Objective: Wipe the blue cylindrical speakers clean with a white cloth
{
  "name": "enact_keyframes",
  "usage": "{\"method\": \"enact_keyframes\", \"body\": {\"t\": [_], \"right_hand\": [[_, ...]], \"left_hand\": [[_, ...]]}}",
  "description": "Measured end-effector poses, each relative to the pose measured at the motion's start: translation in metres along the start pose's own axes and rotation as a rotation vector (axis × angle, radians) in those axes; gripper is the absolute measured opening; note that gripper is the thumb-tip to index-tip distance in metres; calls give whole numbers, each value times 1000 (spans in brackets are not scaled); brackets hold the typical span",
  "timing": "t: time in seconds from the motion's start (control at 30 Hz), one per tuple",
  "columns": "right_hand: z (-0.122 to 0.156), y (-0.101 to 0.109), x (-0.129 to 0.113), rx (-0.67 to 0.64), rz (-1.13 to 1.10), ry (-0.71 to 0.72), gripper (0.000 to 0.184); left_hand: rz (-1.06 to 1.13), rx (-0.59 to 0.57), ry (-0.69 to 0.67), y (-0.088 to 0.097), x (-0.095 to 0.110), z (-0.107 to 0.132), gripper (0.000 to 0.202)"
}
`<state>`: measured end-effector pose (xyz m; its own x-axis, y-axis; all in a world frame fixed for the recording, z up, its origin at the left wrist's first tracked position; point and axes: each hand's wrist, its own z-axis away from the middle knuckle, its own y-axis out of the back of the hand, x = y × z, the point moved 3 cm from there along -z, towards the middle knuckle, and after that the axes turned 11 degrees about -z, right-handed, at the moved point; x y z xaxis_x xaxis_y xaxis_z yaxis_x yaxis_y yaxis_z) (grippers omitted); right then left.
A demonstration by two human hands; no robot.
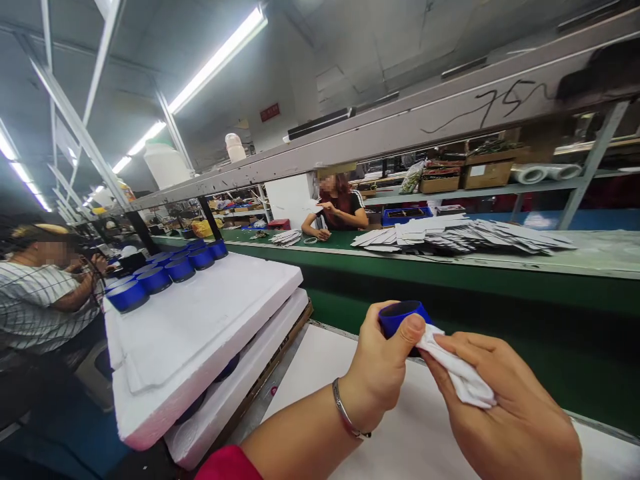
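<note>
A small blue cup-shaped part is gripped in the left hand, the thumb pressed over its near side and the fingers wrapped behind it, its open mouth turned upward. A folded white cloth is pinched in the right hand and is laid against the part's right side — the two hands are almost touching. One metal bangle is worn on the left wrist. Beneath the grip lies a white work surface. To the left of the grip, two white foam trays are stacked; on the far end of the upper one, about nine blue parts are set in rows, though an exact count cannot be made. Beyond the grip runs a green conveyor, with grey flat pieces heaped on it. Two other people are seen — one far left, one across the line.
</note>
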<state>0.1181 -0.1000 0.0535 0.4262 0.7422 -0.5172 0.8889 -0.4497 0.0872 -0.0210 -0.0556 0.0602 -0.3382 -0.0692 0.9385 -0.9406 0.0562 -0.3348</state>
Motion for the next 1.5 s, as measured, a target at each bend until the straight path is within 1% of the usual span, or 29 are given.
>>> {"method": "enact_keyframes", "body": {"t": [0.03, 0.07, 0.13, 0.17, 0.2, 0.27, 0.37, 0.4, 0.47, 0.53, 0.57, 0.6, 0.7, 0.73, 0.77, 0.8, 0.87, 0.9, 0.97, 1.03, 1.1, 1.17, 1.23, 1.3, 1.4, 1.5], "right_hand": [[3, -2, -4, 3, 47, 107, 16], [6, -5, -5, 1, 83, 182, 10], [11, -9, -4, -11, 119, 265, 12], [12, -10, 0, -13, 120, 271, 12], [13, -10, 5, -13, 109, 245, 11], [11, -8, 21, -7, 71, 117, 15], [0, 2, 49, 11, 43, -104, 39], [-5, 8, 56, 22, 51, -157, 45], [-14, 20, 65, 21, 60, -261, 52], [-18, 28, 64, -17, 41, -380, 55], [-19, 29, 60, -57, 14, -405, 54], [-18, 27, 52, -104, -24, -388, 52], [-12, 13, 29, -200, -132, -192, 37], [-11, 9, 28, -193, -145, -182, 33], [-9, 7, 31, -168, -142, -232, 33], [-9, 7, 39, -126, -129, -324, 35], [-9, 11, 58, -58, -110, -535, 45], [-9, 15, 66, -37, -110, -617, 50], [-10, 22, 73, -11, -128, -714, 61], [-8, 24, 68, 15, -156, -786, 69], [-4, 20, 53, -7, -197, -804, 72], [-2, 13, 36, -21, -200, -765, 65], [-4, 9, 29, 2, -162, -739, 59], [-8, 11, 34, 63, -127, -791, 59], [-17, 20, 48, 115, -140, -882, 65], [-21, 27, 48, 170, -153, -924, 70]], "left_hand": [[-6, -4, -11, 0, 0, 1, 101], [-7, -2, -15, 0, -1, 1, 100], [-7, 19, -11, 0, -1, 0, 99], [-6, 31, -7, 0, -2, -1, 98], [-8, 41, -6, 0, -2, -2, 98], [-18, 73, -15, 1, -2, -4, 100], [-13, 111, -24, 1, 0, -6, 105], [-5, 104, -23, 1, 1, -5, 106], [10, 67, -17, -1, 2, -4, 106], [2, 55, -15, -1, 2, -3, 105], [-12, 61, -15, -1, 1, -2, 104], [-27, 66, -20, 0, 1, -3, 104], [-89, 51, -55, 3, 2, -3, 100], [-108, 52, -69, 3, 3, -2, 98], [-124, 59, -82, 3, 4, -1, 97], [-136, 63, -92, 3, 5, 1, 96], [-142, 41, -109, 1, 8, 5, 97], [-138, 14, -115, -1, 8, 6, 97], [-135, -30, -118, -3, 9, 8, 98], [-140, -13, -118, -1, 9, 7, 101], [-150, 16, -112, 2, 9, 4, 100], [-151, 23, -107, 3, 8, 3, 98], [-151, 14, -106, 3, 7, 4, 96], [-135, -17, -112, 0, 6, 6, 97], [-66, -96, -86, -5, 2, 8, 99], [59, -147, -18, -6, -2, 3, 101]]}}
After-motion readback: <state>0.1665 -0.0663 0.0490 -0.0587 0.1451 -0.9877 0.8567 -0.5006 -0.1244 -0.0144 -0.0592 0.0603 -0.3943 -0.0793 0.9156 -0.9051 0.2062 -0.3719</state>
